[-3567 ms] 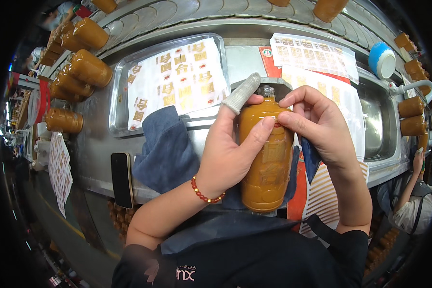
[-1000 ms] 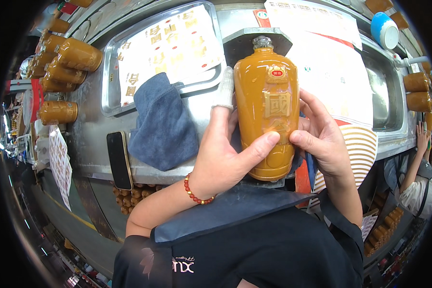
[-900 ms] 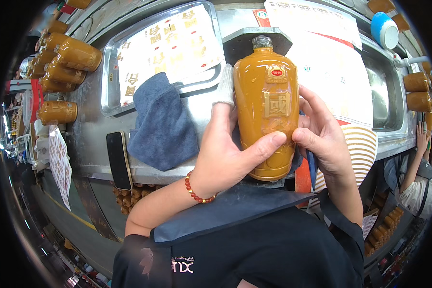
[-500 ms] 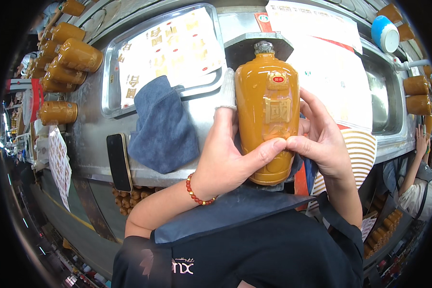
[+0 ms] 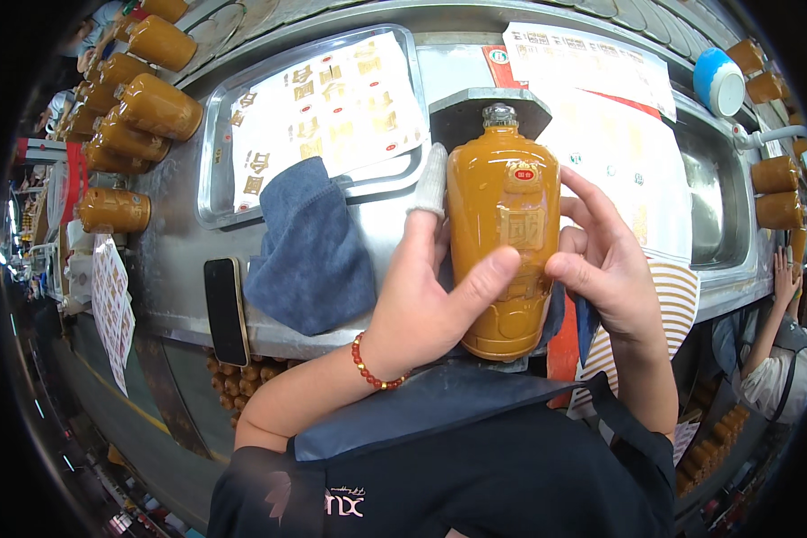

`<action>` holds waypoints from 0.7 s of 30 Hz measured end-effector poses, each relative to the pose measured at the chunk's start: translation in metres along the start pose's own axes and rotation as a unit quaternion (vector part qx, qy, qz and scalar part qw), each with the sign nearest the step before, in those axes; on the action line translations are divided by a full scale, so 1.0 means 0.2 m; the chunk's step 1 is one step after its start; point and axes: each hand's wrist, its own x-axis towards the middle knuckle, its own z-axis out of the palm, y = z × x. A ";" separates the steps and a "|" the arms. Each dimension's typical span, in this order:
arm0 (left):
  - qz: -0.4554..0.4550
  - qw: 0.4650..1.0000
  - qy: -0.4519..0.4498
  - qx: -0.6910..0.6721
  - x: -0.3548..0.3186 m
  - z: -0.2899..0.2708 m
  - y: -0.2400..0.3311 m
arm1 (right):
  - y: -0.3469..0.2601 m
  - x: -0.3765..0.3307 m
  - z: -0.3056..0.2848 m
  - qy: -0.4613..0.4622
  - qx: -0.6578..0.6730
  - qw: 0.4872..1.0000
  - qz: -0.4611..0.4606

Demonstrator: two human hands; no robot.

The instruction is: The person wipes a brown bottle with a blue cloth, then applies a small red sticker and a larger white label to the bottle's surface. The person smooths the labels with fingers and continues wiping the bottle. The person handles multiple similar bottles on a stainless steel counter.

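Two hands steady one amber bottle

Two hands close on a single amber bottle (image 5: pixel 504 251), held upright in the head view, its cap pointing away from the person. The left hand (image 5: pixel 426 300) wraps the bottle's left side, thumb laid across the front and a white cot on the raised forefinger, probably to keep prints off the glaze. The right hand (image 5: pixel 605 269) presses fingertips against the right edge at label height, likely smoothing or squaring the label. Just left of the left hand a blue cloth (image 5: pixel 312 251) lies on the steel bench (image 5: pixel 175 269), near enough for wiping. Beyond it a dark phone (image 5: pixel 225 309) rests flat. A tray (image 5: pixel 208 193) of label sheets sits above the cloth. More bottles (image 5: pixel 143 108) lie stacked further left.
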 end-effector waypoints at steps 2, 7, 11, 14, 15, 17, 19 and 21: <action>0.011 1.000 0.006 -0.011 0.04 0.01 0.01 | -0.01 0.03 0.01 0.010 -0.005 1.000 -0.007; 0.037 0.999 0.004 -0.006 0.07 0.03 0.01 | 0.01 0.06 0.02 0.014 -0.047 0.998 -0.037; 0.051 0.999 -0.003 -0.001 0.06 0.02 0.00 | 0.02 0.06 0.01 0.013 -0.059 0.997 -0.044; 0.046 0.999 -0.009 0.001 0.07 0.01 0.00 | 0.02 0.06 0.00 0.010 -0.067 0.996 -0.049; 0.043 0.999 -0.011 0.002 0.07 0.00 0.01 | 0.02 0.06 -0.01 0.006 -0.071 0.996 -0.052; 0.030 0.999 -0.015 0.007 0.08 -0.01 0.02 | 0.02 0.08 -0.01 0.010 -0.034 0.998 -0.047; 0.030 1.000 -0.007 0.001 0.08 -0.01 0.02 | 0.02 0.09 0.00 0.011 -0.020 0.999 -0.042; 0.044 0.999 0.011 -0.015 0.09 0.00 0.01 | 0.01 0.09 0.01 0.010 -0.026 0.999 -0.039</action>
